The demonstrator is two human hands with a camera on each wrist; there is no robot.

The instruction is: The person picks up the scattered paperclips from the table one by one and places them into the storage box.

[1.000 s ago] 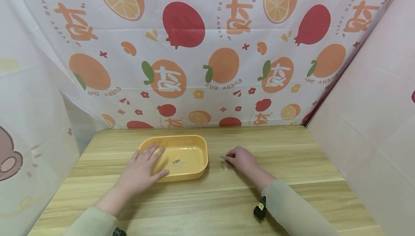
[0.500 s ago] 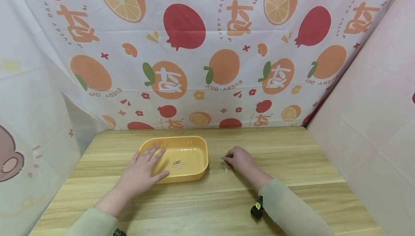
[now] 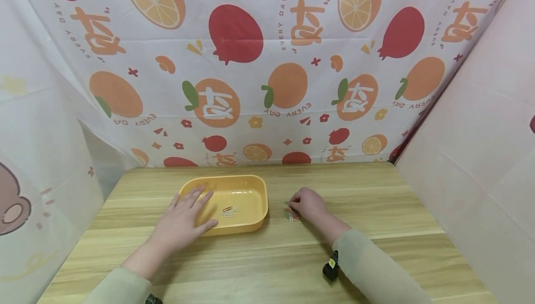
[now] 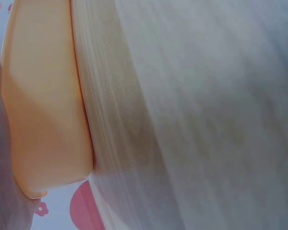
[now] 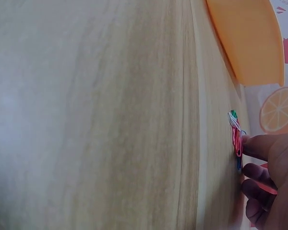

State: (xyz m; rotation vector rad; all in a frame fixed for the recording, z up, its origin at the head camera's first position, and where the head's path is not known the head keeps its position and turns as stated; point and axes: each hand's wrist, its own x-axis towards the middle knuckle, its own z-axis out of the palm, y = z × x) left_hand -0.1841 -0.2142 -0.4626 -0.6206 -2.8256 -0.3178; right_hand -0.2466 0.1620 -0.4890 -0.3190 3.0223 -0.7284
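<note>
My left grip [image 3: 180, 220] spread over the yellow tray [image 3: 248, 197], my right grip [image 3: 311, 204] curled at paper clips [image 5: 236, 139] — hold I cannot tell.

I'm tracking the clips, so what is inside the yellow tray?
Inside the tray lie a reddish clip and several pale ones. The left hand covers part of the left end, so anything beneath cannot be seen.

Pale greenish sleeves [image 3: 378, 265], black right wrist device [image 3: 329, 273] with yellow marking [image 3: 332, 262], black left wrist device [image 3: 153, 299]
</note>
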